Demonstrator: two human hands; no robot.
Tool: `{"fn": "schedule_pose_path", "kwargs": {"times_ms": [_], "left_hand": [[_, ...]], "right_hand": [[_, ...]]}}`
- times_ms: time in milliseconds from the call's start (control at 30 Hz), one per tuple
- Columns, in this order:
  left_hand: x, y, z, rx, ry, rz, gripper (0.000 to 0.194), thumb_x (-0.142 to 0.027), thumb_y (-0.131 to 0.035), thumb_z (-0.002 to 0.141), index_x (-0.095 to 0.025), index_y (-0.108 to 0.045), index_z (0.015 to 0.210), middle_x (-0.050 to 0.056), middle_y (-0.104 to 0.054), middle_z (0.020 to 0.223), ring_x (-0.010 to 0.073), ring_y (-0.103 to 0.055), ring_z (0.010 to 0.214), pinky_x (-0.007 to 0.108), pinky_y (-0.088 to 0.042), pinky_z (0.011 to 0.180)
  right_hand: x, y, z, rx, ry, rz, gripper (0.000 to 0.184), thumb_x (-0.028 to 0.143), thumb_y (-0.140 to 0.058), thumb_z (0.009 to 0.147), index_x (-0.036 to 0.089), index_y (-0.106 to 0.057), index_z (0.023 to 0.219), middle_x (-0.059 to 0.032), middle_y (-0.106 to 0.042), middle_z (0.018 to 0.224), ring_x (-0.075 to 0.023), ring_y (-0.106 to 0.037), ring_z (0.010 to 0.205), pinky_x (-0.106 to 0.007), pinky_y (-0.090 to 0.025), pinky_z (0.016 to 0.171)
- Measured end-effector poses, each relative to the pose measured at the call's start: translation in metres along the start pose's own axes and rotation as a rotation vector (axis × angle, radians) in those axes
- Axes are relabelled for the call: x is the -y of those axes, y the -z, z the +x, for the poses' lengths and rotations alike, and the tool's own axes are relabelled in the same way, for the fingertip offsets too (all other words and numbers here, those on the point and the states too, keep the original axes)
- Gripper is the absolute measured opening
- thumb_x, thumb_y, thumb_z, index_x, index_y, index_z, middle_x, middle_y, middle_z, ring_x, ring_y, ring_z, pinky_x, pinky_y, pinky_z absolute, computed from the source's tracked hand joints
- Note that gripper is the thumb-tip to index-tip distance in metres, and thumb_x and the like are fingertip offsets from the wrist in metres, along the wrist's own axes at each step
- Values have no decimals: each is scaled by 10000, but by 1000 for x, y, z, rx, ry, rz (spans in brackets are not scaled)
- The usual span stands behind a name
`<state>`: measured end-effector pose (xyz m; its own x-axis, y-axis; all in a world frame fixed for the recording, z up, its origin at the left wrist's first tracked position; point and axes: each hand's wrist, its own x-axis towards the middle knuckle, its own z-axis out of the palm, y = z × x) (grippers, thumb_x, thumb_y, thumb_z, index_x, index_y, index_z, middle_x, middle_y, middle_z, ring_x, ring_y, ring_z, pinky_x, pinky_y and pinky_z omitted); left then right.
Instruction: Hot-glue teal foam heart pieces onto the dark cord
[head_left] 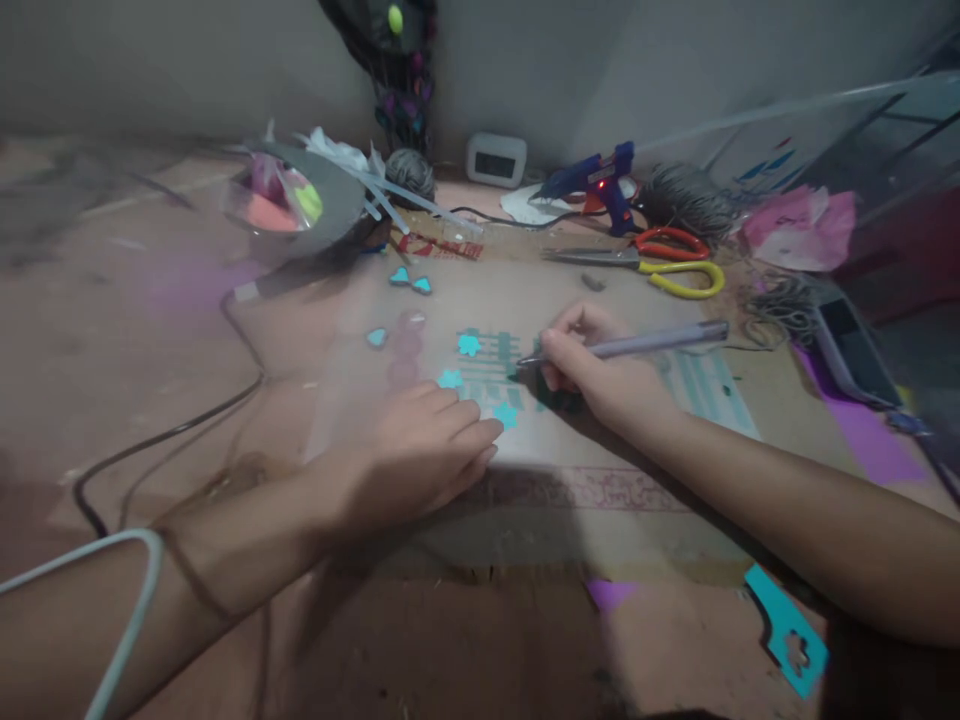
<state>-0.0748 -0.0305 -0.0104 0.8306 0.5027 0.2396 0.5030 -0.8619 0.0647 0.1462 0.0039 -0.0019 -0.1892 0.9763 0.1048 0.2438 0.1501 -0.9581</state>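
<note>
My right hand [589, 360] is closed round a grey pen [649, 340], its tip pointing left over the green print on a clear plastic sheet [352, 400]. Palm down on the sheet rests my left hand [420, 445], fingers side by side and loosely bent. Its fingertips are beside a turquoise flower cutout [505, 415], perhaps touching its edge. Another flower cutout [450, 380] lies just above the knuckles, and a further flower [469, 344] sits left of the pen tip. Small turquoise heart-like pieces [376, 338] lie farther left.
Behind the sheet lie scissors [637, 260] with red and yellow handles, and a blue glue gun [600, 185] with a red light. A grey bowl [341, 205] holds bagged pieces. A black cable [180, 428] crosses the left. A turquoise foam scrap [784, 620] lies front right.
</note>
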Motion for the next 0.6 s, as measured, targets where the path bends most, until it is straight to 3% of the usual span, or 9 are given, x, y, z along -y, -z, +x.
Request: {"fn": "schedule_pose_path", "kwargs": {"times_ms": [133, 233, 467, 600], "left_hand": [[6, -3, 0, -205, 6, 7, 188, -256, -506, 951, -179, -631, 834, 20, -609, 705, 189, -540, 688, 339, -369, 645], [10, -3, 2, -253, 131, -28, 192, -250, -502, 936, -172, -580, 778, 28, -585, 690, 186, -528, 681, 331, -384, 652], [16, -6, 2, -306, 431, -107, 307, -300, -389, 986, -198, -525, 731, 42, -586, 716, 187, -531, 718, 320, -404, 706], [19, -5, 2, -308, 502, -50, 366, -327, -335, 994, -186, -570, 751, 80, -627, 766, 209, -570, 771, 331, -423, 739]], "right_hand": [[-7, 0, 2, -6, 102, -26, 160, 302, -675, 845, 192, -561, 867, 27, -598, 722, -97, -541, 612, -220, -402, 548], [-13, 1, 1, 43, 197, -110, 171, 253, -636, 867, 180, -584, 1013, -20, -632, 886, -129, -596, 754, -255, -465, 667], [-18, 13, 4, 17, 598, -442, 206, 148, -525, 911, 156, -658, 1068, -87, -646, 955, -186, -610, 872, -317, -482, 793], [-22, 20, 9, -24, 499, -734, 256, 184, -543, 933, 165, -709, 1127, -105, -671, 973, -215, -620, 934, -325, -476, 835]]}}
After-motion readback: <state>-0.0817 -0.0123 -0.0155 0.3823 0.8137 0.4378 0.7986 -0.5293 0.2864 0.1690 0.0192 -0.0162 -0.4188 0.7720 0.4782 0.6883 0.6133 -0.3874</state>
